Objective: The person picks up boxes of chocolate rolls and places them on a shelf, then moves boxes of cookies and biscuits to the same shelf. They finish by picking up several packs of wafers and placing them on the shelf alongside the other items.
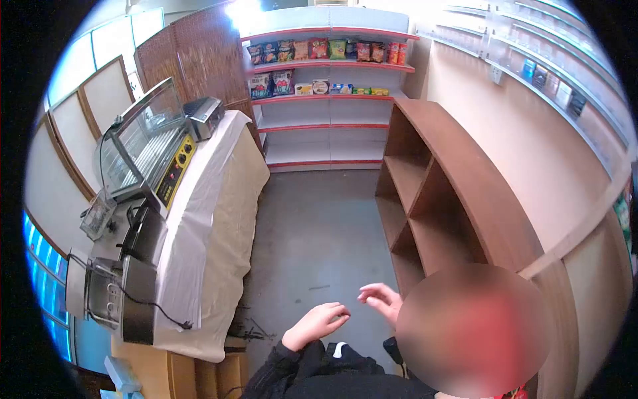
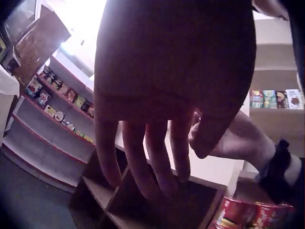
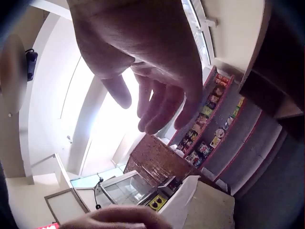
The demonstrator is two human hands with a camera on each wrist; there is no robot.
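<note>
My left hand (image 1: 318,324) is held up in front of my body over the grey floor, its fingers loosely bent around nothing. Close to its right, my right hand (image 1: 382,300) hovers with thumb and fingers apart and also holds nothing. A small gap separates the two hands in the head view. The left wrist view shows the left hand's fingers (image 2: 155,160) hanging down in front of a brown wooden shelf unit (image 1: 465,179), which is nearest to the right hand. In the right wrist view, the fingers (image 3: 164,109) of the right hand dangle slightly spread.
Snack bags (image 1: 319,48) and boxes line a white, red-edged rack (image 1: 329,163) at the back. On the left, a cloth-covered table (image 1: 222,219) bears a glass warming cabinet (image 1: 149,143) and a steel fryer (image 1: 106,296). Red packets (image 2: 233,212) stand low right in the left wrist view.
</note>
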